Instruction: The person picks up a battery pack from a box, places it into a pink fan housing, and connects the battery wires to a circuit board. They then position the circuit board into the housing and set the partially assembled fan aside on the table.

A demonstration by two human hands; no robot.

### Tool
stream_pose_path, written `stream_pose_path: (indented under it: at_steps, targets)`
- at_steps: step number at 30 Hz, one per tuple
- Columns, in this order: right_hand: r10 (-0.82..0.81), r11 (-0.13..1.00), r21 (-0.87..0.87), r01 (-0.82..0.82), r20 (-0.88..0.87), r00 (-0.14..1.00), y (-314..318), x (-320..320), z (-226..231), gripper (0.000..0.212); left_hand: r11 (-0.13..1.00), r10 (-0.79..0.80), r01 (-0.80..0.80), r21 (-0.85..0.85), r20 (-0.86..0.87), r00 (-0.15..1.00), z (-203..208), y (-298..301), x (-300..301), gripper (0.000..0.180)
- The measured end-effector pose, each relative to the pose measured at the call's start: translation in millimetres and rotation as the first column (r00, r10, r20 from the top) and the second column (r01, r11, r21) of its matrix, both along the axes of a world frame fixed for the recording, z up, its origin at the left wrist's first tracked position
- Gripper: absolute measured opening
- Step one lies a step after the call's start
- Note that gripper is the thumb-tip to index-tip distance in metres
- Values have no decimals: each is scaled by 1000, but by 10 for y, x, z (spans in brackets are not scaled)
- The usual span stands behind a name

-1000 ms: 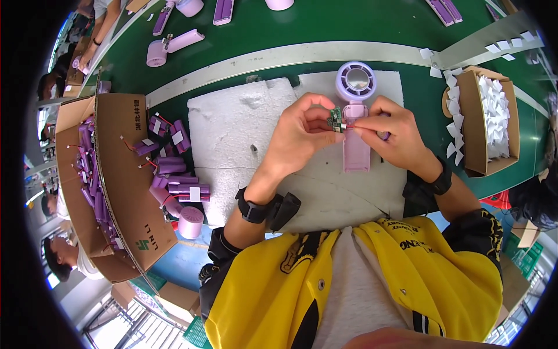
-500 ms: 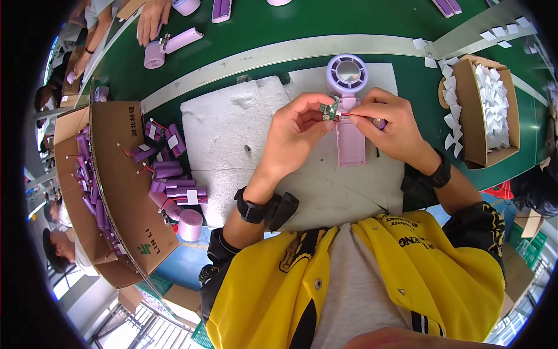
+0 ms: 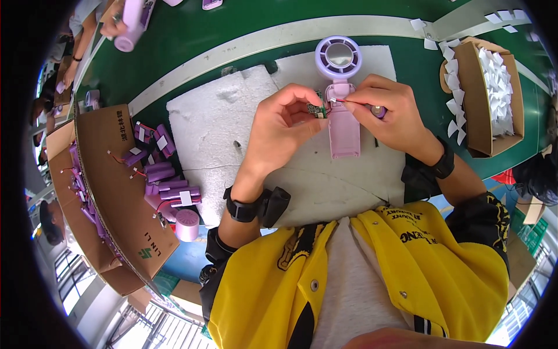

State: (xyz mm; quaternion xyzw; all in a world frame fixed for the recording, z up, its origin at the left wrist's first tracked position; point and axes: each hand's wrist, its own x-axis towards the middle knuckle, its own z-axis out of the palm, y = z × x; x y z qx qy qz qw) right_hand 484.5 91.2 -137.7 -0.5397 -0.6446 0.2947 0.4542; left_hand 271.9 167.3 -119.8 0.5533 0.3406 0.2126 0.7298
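My left hand [image 3: 278, 125] pinches a small green circuit board [image 3: 317, 110] between thumb and fingers. A purple cylindrical battery [image 3: 379, 111] is tucked in my right hand [image 3: 390, 110], only its end showing. My right fingertips pinch its red lead [image 3: 343, 100], which ends in a small white plug [image 3: 333, 100] just right of the board. Beneath both hands lies a lilac handheld fan with a round head [image 3: 339, 56] and an open, hollow handle [image 3: 344, 138]. It rests on a white foam sheet [image 3: 273, 192].
At left, purple batteries with leads [image 3: 160, 171] lie beside a cardboard box [image 3: 116, 174] holding several more. A pink fan part [image 3: 187, 225] sits near them. At right stands a carton of white paper pieces [image 3: 495, 93]. A co-worker's hand [image 3: 113, 27] holds a lilac fan [image 3: 132, 26].
The board and the white plug are farther apart, with my left hand shifted left. The whole view has shifted slightly. At upper left, the co-worker has lifted a lilac fan off the table.
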Motion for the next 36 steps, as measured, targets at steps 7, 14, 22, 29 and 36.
stream_pose_path:
  at_steps: [7, 14, 22, 29, 36]
  targets:
    - [12, 1000, 14, -13, 23, 1000, -17, 6, 13, 10, 999, -16, 15, 38, 32, 999, -14, -26, -11, 27]
    - [-5, 1000, 4, 5, 46, 999, -2, 18, 45, 12, 1000, 28, -28, 3, 30, 999, 25, 2, 27, 30]
    - [2, 994, 111, -18, 146, 989, -38, -1, 30, 20, 997, 66, -63, -46, 73, 995, 43, -4, 50, 33]
    - [10, 984, 170, -47, 215, 977, -36, -15, 12, 24, 998, 64, -63, -23, 41, 997, 40, -6, 59, 35]
    - [11, 976, 210, -66, 256, 967, -39, -14, 24, 25, 998, 55, -56, 7, 9, 998, 39, -6, 62, 34]
